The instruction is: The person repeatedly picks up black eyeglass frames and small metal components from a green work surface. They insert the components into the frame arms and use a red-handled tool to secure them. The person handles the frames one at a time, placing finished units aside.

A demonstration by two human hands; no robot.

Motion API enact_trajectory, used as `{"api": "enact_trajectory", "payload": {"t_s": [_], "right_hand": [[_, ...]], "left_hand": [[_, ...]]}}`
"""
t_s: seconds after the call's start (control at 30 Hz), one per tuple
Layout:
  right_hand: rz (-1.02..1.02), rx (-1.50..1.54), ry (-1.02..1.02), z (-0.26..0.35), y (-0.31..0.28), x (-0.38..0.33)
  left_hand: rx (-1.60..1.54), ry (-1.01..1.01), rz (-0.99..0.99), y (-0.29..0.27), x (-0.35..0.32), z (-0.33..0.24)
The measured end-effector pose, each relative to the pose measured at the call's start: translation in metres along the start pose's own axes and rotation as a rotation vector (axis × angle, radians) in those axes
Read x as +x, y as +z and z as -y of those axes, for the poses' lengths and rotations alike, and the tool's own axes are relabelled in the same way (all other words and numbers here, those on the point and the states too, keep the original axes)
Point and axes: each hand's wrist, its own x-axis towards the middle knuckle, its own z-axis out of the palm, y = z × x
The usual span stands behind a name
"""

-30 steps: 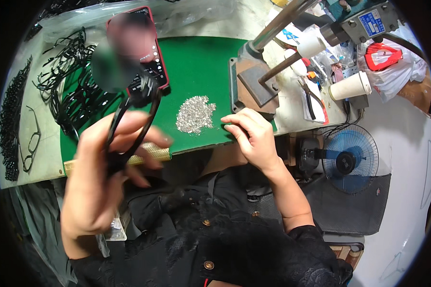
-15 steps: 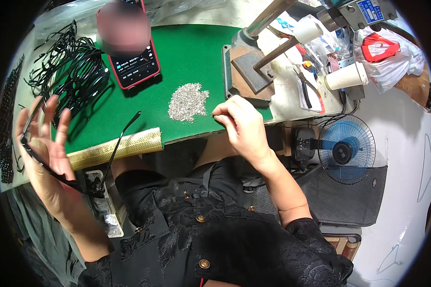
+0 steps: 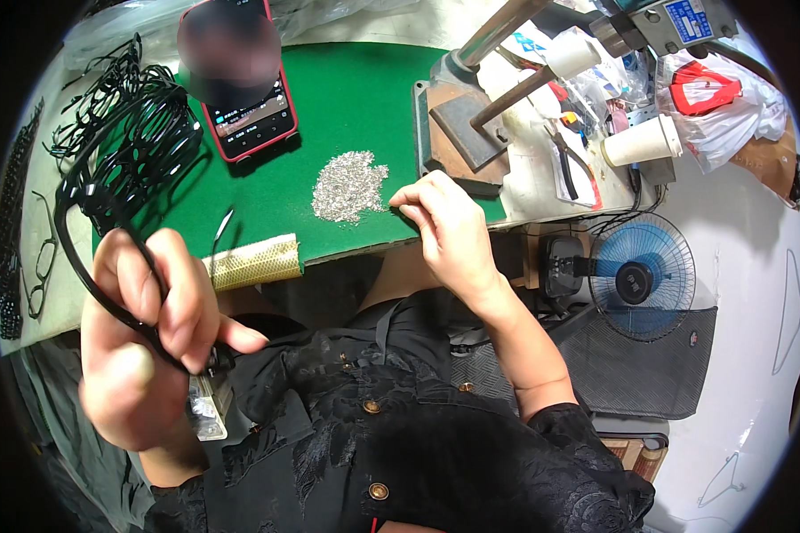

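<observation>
Close up, left hand [image 3: 147,342] clenched on black eyeglass frame [image 3: 89,200], right hand [image 3: 444,226] fingertips hidden at tiny screws [image 3: 348,185], grip unclear.

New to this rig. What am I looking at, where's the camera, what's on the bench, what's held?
No machine does the handling: a person works with two bare hands. The single picture comes from a fisheye camera worn on the head, looking down, so straight edges bend near the rim.

The left hand is raised and grips a black eyeglass frame. The right hand rests at the edge of the green mat, its fingers beside a pile of small silvery parts.

Also on the mat: a phone, a heap of black frames and a gold mesh strip. A metal press stands to the right, and a blue fan sits below the bench.
</observation>
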Motion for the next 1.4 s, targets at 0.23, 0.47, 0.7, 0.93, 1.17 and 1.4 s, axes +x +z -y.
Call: {"api": "enact_trajectory", "payload": {"t_s": [0.23, 0.47, 0.7, 0.93, 1.17, 1.4], "right_hand": [[0.037, -0.023, 0.081, 0.007, 0.0, -0.003], [0.011, -0.108, -0.062, 0.001, 0.003, 0.0], [0.026, -0.05, -0.006, 0.003, 0.0, 0.0], [0.052, -0.072, -0.013, 0.001, 0.002, 0.001], [0.109, -0.136, -0.052, -0.001, 0.004, 0.007], [0.158, -0.265, -0.125, 0.002, 0.0, 0.007]], "left_hand": [[0.529, 0.063, -0.179, 0.018, -0.006, 0.017], [0.635, 0.06, -0.095, 0.01, -0.006, 0.026], [0.691, 0.032, -0.059, 0.003, -0.003, 0.029], [0.842, 0.03, 0.091, -0.003, 0.0, 0.033], [0.851, 0.046, 0.105, 0.0, 0.006, 0.032], [0.788, 0.012, 0.196, 0.012, 0.015, 0.025]]}}
